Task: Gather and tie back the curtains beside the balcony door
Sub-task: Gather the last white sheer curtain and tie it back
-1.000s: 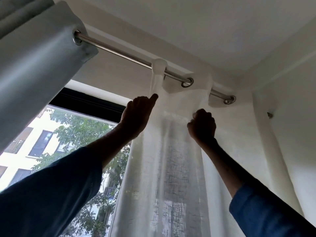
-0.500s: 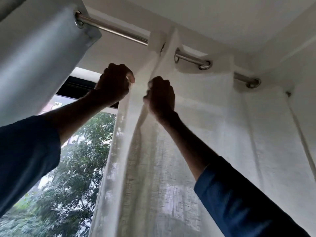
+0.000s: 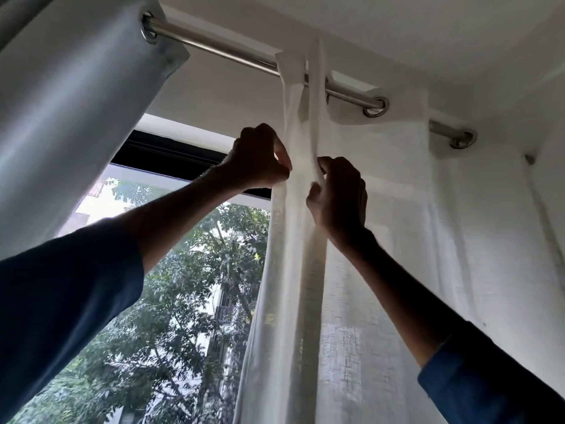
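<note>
A sheer white curtain (image 3: 382,240) hangs by metal eyelets from a steel rod (image 3: 226,52) overhead. Its left edge is bunched into narrow folds (image 3: 301,123) just under the rod. My left hand (image 3: 260,157) pinches those folds from the left with thumb and fingers. My right hand (image 3: 339,197) grips the same folds from the right, fingers curled into the cloth. Both arms reach upward in blue sleeves. A heavier grey curtain (image 3: 70,117) hangs from the rod's left part.
Behind the curtains is a black-framed glass door (image 3: 171,154) with trees and a building outside. The white ceiling is close above the rod. A wall with a small hook (image 3: 530,157) closes the right side.
My right hand slid left along the sheer curtain until it met my left hand, gathering the top edge into tight folds. The view tilted and shifted slightly.
</note>
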Demonstrator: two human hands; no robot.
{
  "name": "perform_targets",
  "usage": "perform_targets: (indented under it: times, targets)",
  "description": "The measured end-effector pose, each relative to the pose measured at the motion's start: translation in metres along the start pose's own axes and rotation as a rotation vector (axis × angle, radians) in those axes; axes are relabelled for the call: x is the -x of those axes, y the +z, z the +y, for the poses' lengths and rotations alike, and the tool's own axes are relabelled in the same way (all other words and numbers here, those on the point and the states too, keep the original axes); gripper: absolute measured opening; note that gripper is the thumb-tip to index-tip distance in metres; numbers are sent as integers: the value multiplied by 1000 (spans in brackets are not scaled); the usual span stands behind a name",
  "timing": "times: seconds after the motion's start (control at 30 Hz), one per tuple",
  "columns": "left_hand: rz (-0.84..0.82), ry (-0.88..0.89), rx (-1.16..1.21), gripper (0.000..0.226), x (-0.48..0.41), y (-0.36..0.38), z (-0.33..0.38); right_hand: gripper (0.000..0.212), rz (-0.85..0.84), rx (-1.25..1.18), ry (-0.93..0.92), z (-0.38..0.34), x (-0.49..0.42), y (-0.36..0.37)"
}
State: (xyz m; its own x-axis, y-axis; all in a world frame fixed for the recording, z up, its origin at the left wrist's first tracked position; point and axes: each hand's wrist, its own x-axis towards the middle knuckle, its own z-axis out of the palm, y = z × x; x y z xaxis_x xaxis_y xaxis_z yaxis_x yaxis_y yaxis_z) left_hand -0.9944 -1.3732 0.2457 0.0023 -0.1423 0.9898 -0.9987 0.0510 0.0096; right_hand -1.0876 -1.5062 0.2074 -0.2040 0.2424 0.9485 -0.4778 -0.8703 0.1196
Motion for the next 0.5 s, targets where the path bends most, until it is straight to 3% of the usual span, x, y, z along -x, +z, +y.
perform_targets:
  times: [0.17, 0.3, 0.5]
  targets:
    - [-33, -125, 279, 11, 4, 8, 4, 27, -12, 56, -104, -5, 16, -2]
    - [-55, -208, 421, 19, 8, 9, 10, 25, -89, 79, -137, -15, 29, -1]
    - [18, -245, 326, 44, 6, 14, 13, 28, -133, 58, -220, -13, 46, -7]
